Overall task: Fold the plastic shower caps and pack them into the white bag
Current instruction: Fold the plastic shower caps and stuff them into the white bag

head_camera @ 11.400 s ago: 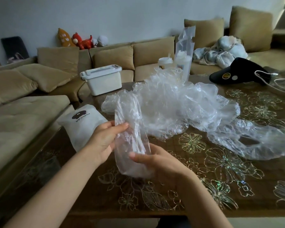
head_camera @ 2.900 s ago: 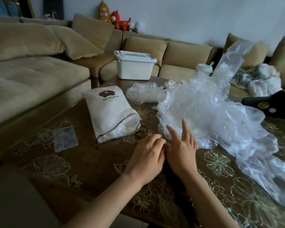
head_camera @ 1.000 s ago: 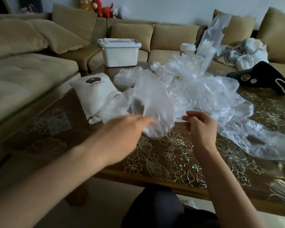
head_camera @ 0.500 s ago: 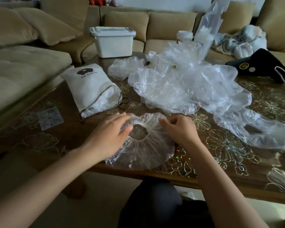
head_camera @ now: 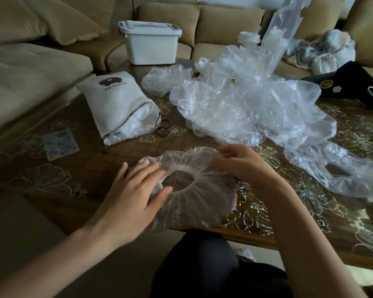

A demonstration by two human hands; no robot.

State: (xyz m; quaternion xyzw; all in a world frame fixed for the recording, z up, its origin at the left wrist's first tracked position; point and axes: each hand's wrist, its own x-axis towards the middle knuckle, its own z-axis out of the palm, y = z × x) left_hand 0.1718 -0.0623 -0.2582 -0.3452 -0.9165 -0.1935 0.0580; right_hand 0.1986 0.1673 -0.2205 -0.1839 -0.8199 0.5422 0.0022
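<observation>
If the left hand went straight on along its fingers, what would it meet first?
The left hand rests on the shower cap; going on, it would probably cross the elastic opening and meet the right hand at the far rim.

A shower cap (head_camera: pixel 202 203) lies at the tabletop (head_camera: pixel 91 168) edge. The left hand (head_camera: pixel 134 196) presses it flat; the right hand (head_camera: pixel 243 164) pinches its rim.

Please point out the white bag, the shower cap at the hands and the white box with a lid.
white bag (head_camera: pixel 116 104): head view, on plain cloth near the logo.
shower cap (head_camera: pixel 198 203): head view, on clear plastic below its elastic opening.
white box (head_camera: pixel 151 48): head view, on its front wall.
</observation>
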